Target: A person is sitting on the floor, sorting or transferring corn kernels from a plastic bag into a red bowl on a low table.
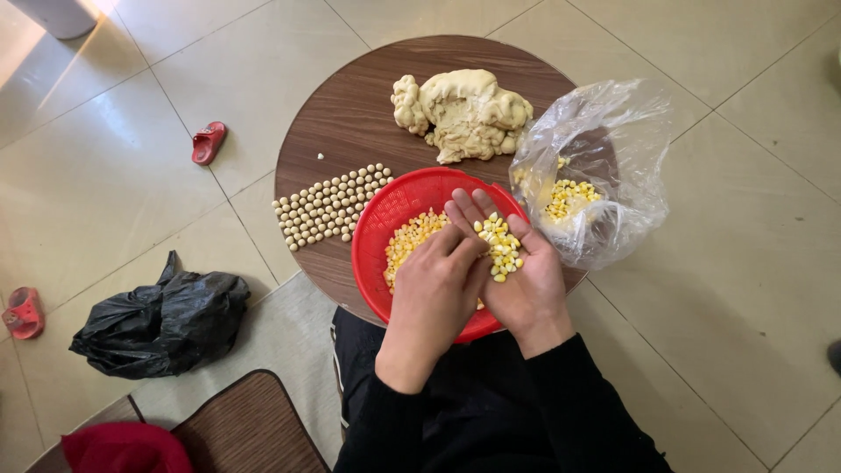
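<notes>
Right hand (517,271), open and palm up over the red basket (385,219) at the table's (350,114) near edge, cupped corn kernels (499,245); left hand (434,293), fingers loosely bent, picked at them—sorting step, apparently calling next for tipping kernels down.

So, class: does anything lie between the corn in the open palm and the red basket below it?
Nothing visible does. The corn lies on the right hand, directly over the red basket; the left hand touches it from beside.
</notes>
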